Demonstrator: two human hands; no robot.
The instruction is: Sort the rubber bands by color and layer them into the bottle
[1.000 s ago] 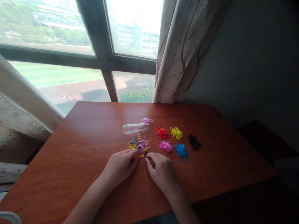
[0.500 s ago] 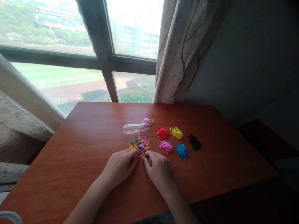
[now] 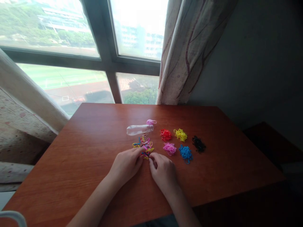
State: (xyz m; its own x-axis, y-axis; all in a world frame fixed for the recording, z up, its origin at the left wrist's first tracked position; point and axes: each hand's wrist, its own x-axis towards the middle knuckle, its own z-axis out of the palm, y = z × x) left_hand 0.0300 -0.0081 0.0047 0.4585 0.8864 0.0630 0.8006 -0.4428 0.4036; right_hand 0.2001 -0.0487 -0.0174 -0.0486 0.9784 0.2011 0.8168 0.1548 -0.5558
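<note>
A loose heap of mixed-colour rubber bands (image 3: 147, 144) lies on the table in front of me. My left hand (image 3: 126, 162) reaches into its near left side, fingers curled and fingertips among the bands. At the heap's near right edge, my right hand (image 3: 163, 168) has thumb and forefinger pinched together. Whatever either hand holds is too small to make out. Sorted to the right are piles of red rubber bands (image 3: 165, 135), yellow rubber bands (image 3: 180, 135), pink rubber bands (image 3: 169, 148), blue rubber bands (image 3: 186, 153) and black rubber bands (image 3: 199, 144).
Behind the heap a clear plastic bottle (image 3: 139, 129) lies on its side, with a pink cap with a loop (image 3: 151, 122) just beyond its neck. The brown wooden table (image 3: 78, 151) meets a window and a patterned curtain (image 3: 180, 56). A white curved object (image 3: 14, 216) shows at bottom left.
The view has shifted slightly, so everything sits a little farther right. My fingertips have moved a bit farther apart at the heap's near edge, where several bands now show between them.
</note>
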